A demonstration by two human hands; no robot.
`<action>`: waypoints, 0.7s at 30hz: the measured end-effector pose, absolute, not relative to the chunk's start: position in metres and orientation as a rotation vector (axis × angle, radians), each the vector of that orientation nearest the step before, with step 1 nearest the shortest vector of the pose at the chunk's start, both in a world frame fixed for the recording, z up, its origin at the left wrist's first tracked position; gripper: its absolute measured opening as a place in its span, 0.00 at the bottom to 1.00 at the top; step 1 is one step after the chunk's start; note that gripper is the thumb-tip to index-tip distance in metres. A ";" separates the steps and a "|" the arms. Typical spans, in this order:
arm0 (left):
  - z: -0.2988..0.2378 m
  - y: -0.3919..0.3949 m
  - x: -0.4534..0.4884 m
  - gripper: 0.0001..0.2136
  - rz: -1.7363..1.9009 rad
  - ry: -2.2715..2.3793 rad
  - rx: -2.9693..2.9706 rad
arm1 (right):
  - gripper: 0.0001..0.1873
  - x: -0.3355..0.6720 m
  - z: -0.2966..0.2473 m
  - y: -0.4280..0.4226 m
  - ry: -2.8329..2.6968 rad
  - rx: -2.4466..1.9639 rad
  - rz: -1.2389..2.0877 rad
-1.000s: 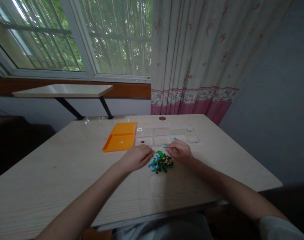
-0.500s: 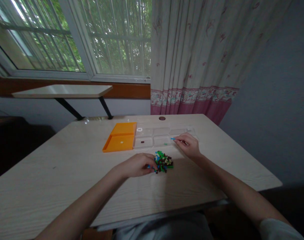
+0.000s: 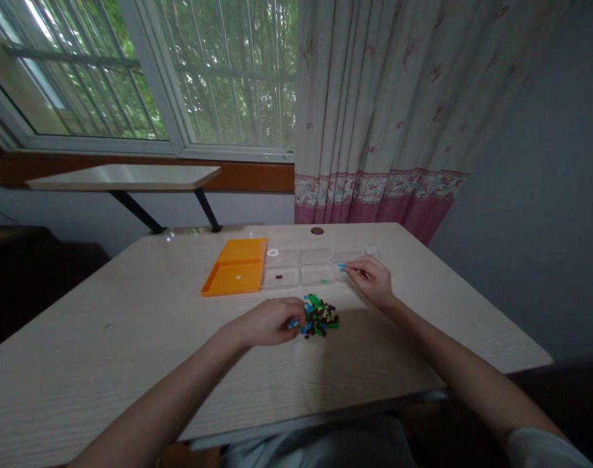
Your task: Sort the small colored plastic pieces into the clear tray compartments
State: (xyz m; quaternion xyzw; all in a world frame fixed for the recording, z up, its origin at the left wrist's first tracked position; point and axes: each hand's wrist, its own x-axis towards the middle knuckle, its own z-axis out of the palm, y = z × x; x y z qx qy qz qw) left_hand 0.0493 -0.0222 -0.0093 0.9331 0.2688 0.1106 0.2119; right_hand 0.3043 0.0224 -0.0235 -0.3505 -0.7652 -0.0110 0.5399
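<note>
Blue and slim, a plastic piece (image 3: 342, 265) is pinched between thumb and finger of our right hand (image 3: 371, 279), over the clear compartment tray (image 3: 310, 273). Our left hand (image 3: 277, 320), well apart, curls at the left edge of the multicoloured heap of small bricks (image 3: 321, 314); whether it grips any, we cannot tell. We have the orange case (image 3: 242, 250) beside the tray.

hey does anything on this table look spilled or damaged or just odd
Little stands out. The heap of coloured pieces by the left hand looks gathered, not spilled. One oddity: a small dark mark on the pale tabletop, left of that hand; too small to identify.
</note>
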 end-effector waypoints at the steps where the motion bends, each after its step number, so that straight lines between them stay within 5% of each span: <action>1: -0.008 -0.023 0.049 0.06 0.299 0.754 2.592 | 0.05 0.307 -0.024 0.025 -1.826 -0.853 -0.021; 12: -0.022 -0.014 0.045 0.08 0.492 0.923 2.570 | 0.07 0.338 -0.040 0.062 -2.029 -1.579 -0.043; 21: -0.032 -0.006 0.045 0.10 0.722 1.002 2.339 | 0.07 0.338 -0.045 0.060 -1.995 -1.467 -0.123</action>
